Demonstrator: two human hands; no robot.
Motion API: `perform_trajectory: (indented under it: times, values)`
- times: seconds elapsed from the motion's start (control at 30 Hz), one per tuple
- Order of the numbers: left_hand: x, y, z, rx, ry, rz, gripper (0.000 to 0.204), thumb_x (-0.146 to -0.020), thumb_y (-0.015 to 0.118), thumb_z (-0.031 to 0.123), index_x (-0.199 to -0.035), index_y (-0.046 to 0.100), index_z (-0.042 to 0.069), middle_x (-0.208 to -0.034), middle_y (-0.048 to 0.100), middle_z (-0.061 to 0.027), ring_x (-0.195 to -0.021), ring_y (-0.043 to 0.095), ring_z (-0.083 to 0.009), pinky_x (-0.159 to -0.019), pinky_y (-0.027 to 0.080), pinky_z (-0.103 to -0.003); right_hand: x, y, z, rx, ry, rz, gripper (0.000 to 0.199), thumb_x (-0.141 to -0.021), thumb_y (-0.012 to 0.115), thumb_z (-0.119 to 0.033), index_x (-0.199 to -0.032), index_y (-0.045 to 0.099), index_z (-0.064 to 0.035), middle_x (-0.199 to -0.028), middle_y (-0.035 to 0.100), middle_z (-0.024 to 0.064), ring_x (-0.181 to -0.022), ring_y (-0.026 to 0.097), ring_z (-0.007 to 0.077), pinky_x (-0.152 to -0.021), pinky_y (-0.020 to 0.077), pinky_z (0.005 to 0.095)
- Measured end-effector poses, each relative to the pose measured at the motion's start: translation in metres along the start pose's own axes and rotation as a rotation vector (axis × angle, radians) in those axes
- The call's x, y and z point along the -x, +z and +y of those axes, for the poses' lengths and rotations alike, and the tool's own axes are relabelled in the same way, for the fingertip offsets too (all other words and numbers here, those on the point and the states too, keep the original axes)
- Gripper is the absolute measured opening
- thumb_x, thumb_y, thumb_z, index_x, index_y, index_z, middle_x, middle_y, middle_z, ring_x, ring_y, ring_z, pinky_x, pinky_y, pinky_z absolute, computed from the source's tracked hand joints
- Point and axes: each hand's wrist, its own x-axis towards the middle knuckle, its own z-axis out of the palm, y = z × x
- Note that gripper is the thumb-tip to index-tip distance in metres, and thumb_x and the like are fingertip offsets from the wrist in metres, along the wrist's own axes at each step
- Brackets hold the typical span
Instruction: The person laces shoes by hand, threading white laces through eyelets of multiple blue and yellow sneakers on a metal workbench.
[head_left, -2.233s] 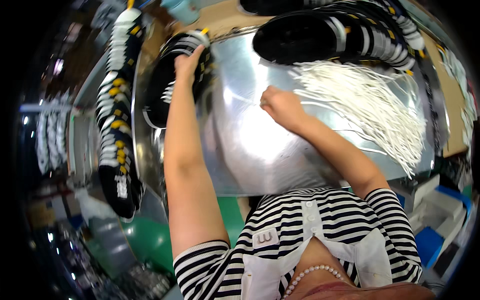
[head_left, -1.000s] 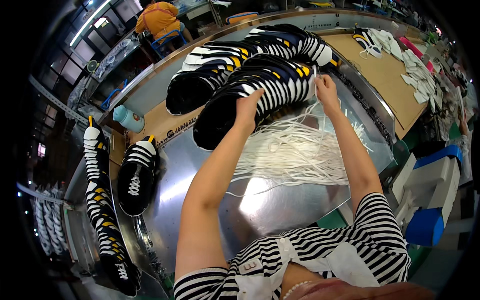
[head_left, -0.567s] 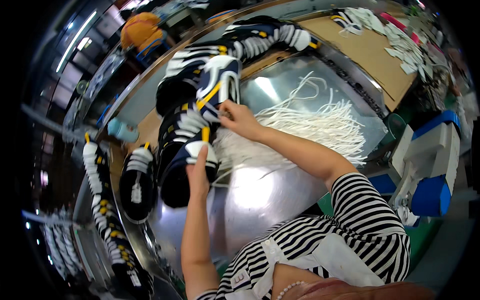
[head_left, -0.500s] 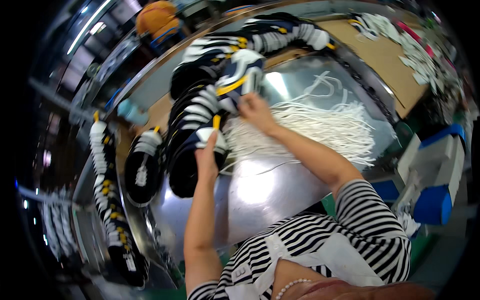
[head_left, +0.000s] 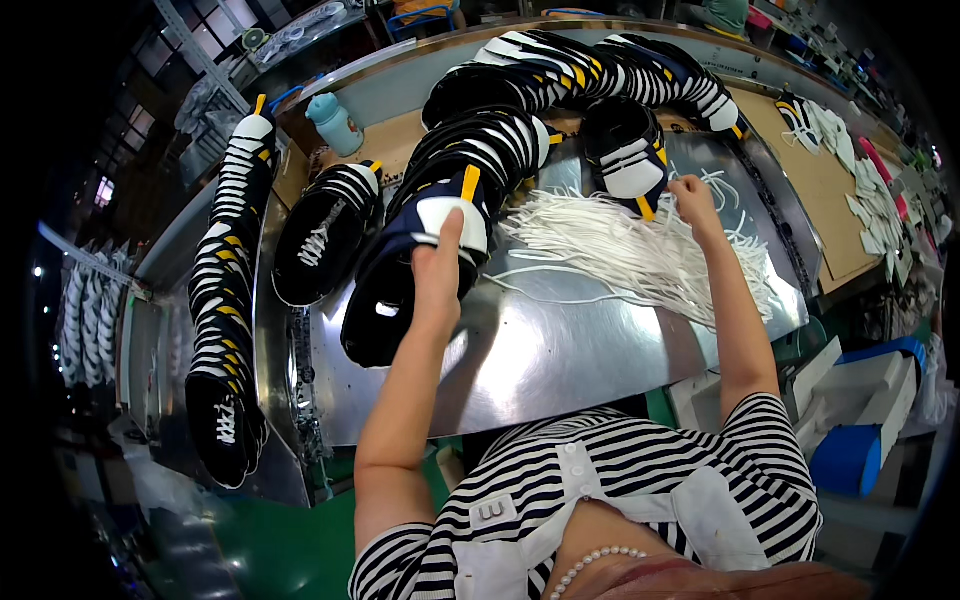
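My left hand [head_left: 438, 275] grips the heel of a navy, white and black shoe upper [head_left: 408, 235], its thumb on the white heel patch beside a yellow pull tab. That upper is the nearest of a nested row [head_left: 480, 150] of similar uppers. Another shoe upper [head_left: 630, 165] lies at the far edge of a heap of white shoelaces [head_left: 630, 250], its heel and yellow tab toward me. My right hand [head_left: 695, 203] is closed at that upper's right side, fingertips pinched; whether they hold a lace or the upper's edge I cannot make out.
A single laced upper [head_left: 325, 235] and a long nested stack [head_left: 228, 260] stand at left. Behind them is a light-blue bottle [head_left: 335, 125]. Another row of uppers [head_left: 590, 65] curves along the back. Pale cut pieces [head_left: 865, 190] lie on cardboard at right, above a blue-and-white stand [head_left: 850, 420].
The upper my right hand held raised beside the row now lies by the laces, turned heel toward me. My right hand has moved right. The left stays on the row's nearest upper; the view has shifted.
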Motion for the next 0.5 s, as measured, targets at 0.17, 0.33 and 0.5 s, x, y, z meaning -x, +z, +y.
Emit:
perform_trajectory:
  times: [0.17,0.33,0.5]
  values:
    - [-0.077,0.013,-0.024,-0.111,0.01,0.086,0.062,-0.089,0.069,0.04,-0.126,0.055,-0.008,-0.123,0.061,-0.0137,-0.111,0.058,-0.0208,-0.097,0.043,-0.032,0.051,-0.022,-0.041,-0.426,-0.115,-0.085,0.009,-0.091,0.061,-0.011,-0.093,0.058,-0.0017,-0.075,0.059,0.001,-0.049,0.035,0.0034,-0.044,0.0263,0.0208]
    - [-0.074,0.004,-0.013,-0.035,-0.095,-0.14,0.092,-0.088,0.059,0.063,-0.141,0.037,-0.008,-0.14,0.049,-0.0172,-0.129,0.048,-0.0243,-0.106,0.037,-0.031,0.155,-0.007,-0.08,-0.906,-0.076,-0.457,0.02,-0.093,0.061,-0.006,-0.111,0.057,0.0001,-0.084,0.062,0.0031,-0.051,0.038,0.0001,-0.045,0.028,0.0154]
    - [-0.02,-0.031,0.013,-0.135,-0.158,-0.088,0.07,-0.092,0.056,0.059,-0.125,0.056,-0.003,-0.117,0.062,-0.0085,-0.109,0.056,-0.0167,-0.093,0.044,-0.031,0.208,-0.013,-0.07,-0.94,0.092,-0.781,0.02,-0.091,0.058,-0.001,-0.111,0.055,-0.0017,-0.091,0.061,0.0088,-0.049,0.036,0.0007,-0.044,0.0279,0.0143]
